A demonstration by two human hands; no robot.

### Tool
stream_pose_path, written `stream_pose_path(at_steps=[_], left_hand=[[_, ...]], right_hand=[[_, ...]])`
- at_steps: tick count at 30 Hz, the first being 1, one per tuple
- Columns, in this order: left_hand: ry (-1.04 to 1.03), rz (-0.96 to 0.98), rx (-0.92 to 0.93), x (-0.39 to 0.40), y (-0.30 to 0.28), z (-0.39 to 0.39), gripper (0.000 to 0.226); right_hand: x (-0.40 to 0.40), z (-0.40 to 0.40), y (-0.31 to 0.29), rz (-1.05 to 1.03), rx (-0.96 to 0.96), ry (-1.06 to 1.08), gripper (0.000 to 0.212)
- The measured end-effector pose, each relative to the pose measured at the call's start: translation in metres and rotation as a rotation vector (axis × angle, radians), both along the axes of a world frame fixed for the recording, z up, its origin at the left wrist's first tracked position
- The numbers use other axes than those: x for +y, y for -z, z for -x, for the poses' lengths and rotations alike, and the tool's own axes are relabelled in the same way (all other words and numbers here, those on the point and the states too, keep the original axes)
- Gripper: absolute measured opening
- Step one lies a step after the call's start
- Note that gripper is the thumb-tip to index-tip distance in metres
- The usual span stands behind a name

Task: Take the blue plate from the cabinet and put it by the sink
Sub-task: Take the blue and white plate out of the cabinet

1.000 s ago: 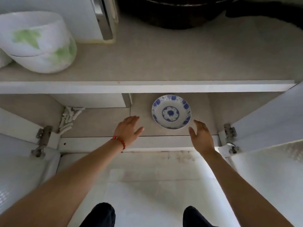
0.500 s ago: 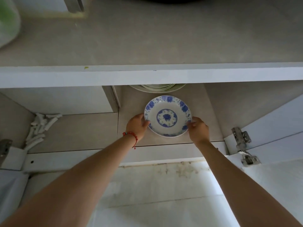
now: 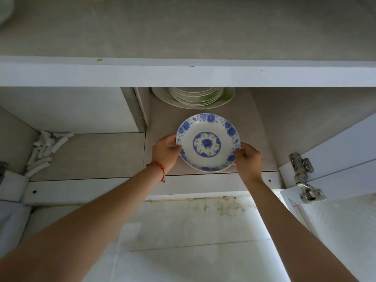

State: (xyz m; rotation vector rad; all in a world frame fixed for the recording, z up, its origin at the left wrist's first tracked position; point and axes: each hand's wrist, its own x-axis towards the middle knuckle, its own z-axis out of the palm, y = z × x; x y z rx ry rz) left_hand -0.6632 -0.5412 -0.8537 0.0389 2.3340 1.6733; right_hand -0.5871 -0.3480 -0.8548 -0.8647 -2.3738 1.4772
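Note:
The blue plate (image 3: 207,142), white with blue flowers on its rim and centre, is inside the open cabinet (image 3: 97,155) under the counter. My left hand (image 3: 165,152), with a red string bracelet at the wrist, grips the plate's left rim. My right hand (image 3: 248,159) grips its right rim. The plate is tilted toward me, its near edge above the cabinet floor's front. No sink is in view.
A stack of pale plates (image 3: 193,97) stands behind the blue plate, partly hidden by the counter edge (image 3: 183,74). White cylindrical pieces (image 3: 46,149) lie at the cabinet's left. The open right door with its metal hinge (image 3: 301,169) stands close to my right arm.
Both hands went from open beside the plate to closing on its rims, and the plate now tilts up off the cabinet floor. The camera moved nearer and lower, which revealed the plate stack behind.

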Motion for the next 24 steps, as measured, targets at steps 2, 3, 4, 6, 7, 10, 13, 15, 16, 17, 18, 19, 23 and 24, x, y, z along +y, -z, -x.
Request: stream_pose_path(at_steps=[2,3,4,6,7,10,13,15,16,17,18,19,23,24], left_hand=[[-0.007,-0.092,0.01,-0.009,-0.008,-0.014,0.029],[-0.011,-0.124,0.022,-0.014,-0.011,-0.021,0.036],[-0.014,-0.148,0.032,-0.019,-0.015,-0.029,0.041],[-0.026,-0.182,0.043,-0.028,-0.02,-0.044,0.042],[-0.037,-0.196,0.041,-0.03,-0.023,-0.052,0.042],[-0.064,-0.183,0.036,-0.035,-0.036,-0.076,0.042],[-0.048,-0.126,0.035,-0.039,-0.057,-0.105,0.042],[-0.074,-0.117,-0.008,-0.043,-0.075,-0.124,0.047],[-0.082,-0.105,-0.027,-0.044,-0.086,-0.133,0.048],[-0.084,-0.088,-0.045,-0.045,-0.097,-0.141,0.048],[-0.083,-0.069,-0.06,-0.047,-0.109,-0.149,0.048],[-0.08,-0.049,-0.069,-0.049,-0.122,-0.156,0.047],[-0.031,0.03,-0.081,-0.058,-0.178,-0.178,0.039],[-0.023,0.041,-0.1,-0.06,-0.193,-0.183,0.038]], right_hand=[[-0.004,-0.012,-0.004,0.015,0.058,0.013,0.016],[-0.006,-0.02,-0.006,0.022,0.084,0.015,0.017],[-0.009,-0.027,-0.007,0.037,0.108,0.018,0.019],[-0.015,-0.043,-0.011,0.081,0.149,0.035,0.023],[-0.018,-0.052,-0.013,0.095,0.164,0.042,0.024],[-0.024,-0.077,-0.026,0.1,0.155,0.036,0.026],[-0.029,-0.107,-0.046,0.077,0.105,0.039,0.026],[-0.032,-0.124,-0.064,0.052,0.094,0.035,0.025],[-0.034,-0.132,-0.074,0.05,0.095,0.033,0.025],[-0.036,-0.14,-0.084,0.049,0.092,0.033,0.025],[-0.038,-0.148,-0.094,0.045,0.082,0.033,0.024],[-0.041,-0.156,-0.105,0.042,0.066,0.036,0.022],[-0.051,-0.185,-0.155,0.102,0.028,0.07,0.021],[-0.054,-0.192,-0.169,0.111,0.025,0.076,0.023]])
